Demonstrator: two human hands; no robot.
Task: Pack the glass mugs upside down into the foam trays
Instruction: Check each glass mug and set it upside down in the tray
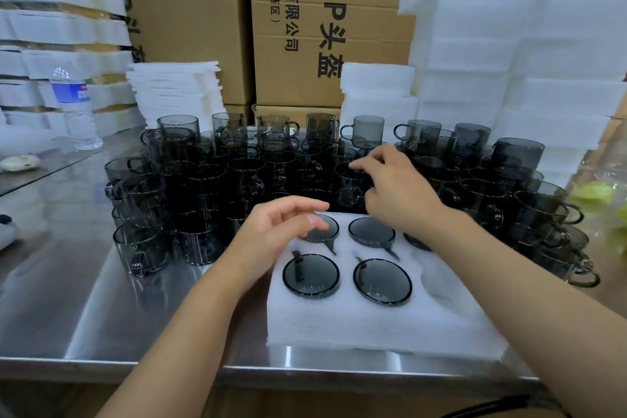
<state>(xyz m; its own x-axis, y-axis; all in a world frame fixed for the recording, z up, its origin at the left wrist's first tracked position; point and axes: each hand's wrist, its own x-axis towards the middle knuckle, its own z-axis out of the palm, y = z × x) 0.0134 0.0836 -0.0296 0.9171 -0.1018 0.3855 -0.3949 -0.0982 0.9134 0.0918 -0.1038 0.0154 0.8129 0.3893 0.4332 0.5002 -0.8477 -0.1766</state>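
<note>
A white foam tray (373, 322) lies at the table's front edge with several smoky glass mugs upside down in its holes, such as one mug base (311, 276) and another (382, 282). The front right hole (437, 282) holds nothing. My left hand (281, 231) hovers with relaxed fingers over the back left mug base (322, 229). My right hand (395, 187) reaches over the tray's back edge, fingers loosely curled above an upright mug (351, 185) in the crowd of several stacked mugs (210, 187). It holds nothing that I can see.
Stacks of white foam trays (509, 61) rise at the right, and foam sheets (176, 92) at back left. Cardboard boxes (305, 27) stand behind. A water bottle (76, 108) is at left. The steel table (68, 299) edge runs along the front.
</note>
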